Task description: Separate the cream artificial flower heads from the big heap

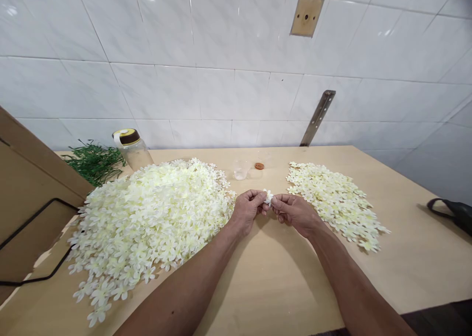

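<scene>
two hands meet just right of the big heap (147,213); the left forearm (199,277), sweeping the heap's edge, could scatter loose blossoms, and uneven pulling might tear the small flower (269,197). the left hand (248,211), nearer the heap, and the right hand (296,213), farther from it, both pinch that flower between curled fingertips, short of the smaller pile (334,203) farther right.

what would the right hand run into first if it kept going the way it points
The right hand points leftward, so it would likely meet the left hand first, just past the small flower both pinch.
</scene>
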A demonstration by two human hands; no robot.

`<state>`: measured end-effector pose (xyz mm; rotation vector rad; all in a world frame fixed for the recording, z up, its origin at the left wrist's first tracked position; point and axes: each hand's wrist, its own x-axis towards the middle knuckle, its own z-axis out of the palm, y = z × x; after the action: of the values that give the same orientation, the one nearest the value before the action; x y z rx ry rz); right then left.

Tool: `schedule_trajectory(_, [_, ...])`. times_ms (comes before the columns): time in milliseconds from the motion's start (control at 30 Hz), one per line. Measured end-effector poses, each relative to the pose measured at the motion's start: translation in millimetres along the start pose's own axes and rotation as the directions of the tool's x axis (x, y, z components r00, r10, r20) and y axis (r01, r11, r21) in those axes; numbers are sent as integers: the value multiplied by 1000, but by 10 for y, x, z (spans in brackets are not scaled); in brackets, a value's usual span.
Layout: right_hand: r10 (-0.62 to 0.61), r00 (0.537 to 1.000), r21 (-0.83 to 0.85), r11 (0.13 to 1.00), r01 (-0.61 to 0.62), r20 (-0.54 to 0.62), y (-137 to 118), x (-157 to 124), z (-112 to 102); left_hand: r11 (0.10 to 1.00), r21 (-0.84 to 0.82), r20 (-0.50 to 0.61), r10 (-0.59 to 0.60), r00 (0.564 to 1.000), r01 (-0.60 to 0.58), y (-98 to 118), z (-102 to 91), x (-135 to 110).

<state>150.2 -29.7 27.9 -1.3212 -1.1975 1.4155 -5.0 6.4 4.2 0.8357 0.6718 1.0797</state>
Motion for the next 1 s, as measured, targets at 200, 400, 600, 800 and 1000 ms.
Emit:
schedule_trajectory(200, [11, 995, 3, 1000, -11, -97, 35, 31, -91, 992, -129, -76, -22, 997, 12, 15, -49, 48])
schedule_trajectory(400, [-46, 995, 72, 996, 52, -93, 2, 7, -101, 992, -127, -65, -15, 998, 7, -13, -51, 45])
schedule_trajectory(600, [-57, 994, 112, 991, 68, -94, -73, -20, -42, 997, -78, -45, 1, 999, -4, -12, -43, 25])
schedule_trajectory(800, [-123, 985, 108, 985, 135, -117, -298, -26, 45, 998, -58, -42, 8, 999, -11, -34, -50, 39])
schedule_trajectory(1000, [-190, 979, -115, 977, 181, -71, -660, 100, 512, 995, -97, 33, 12, 999, -9, -63, -26, 40])
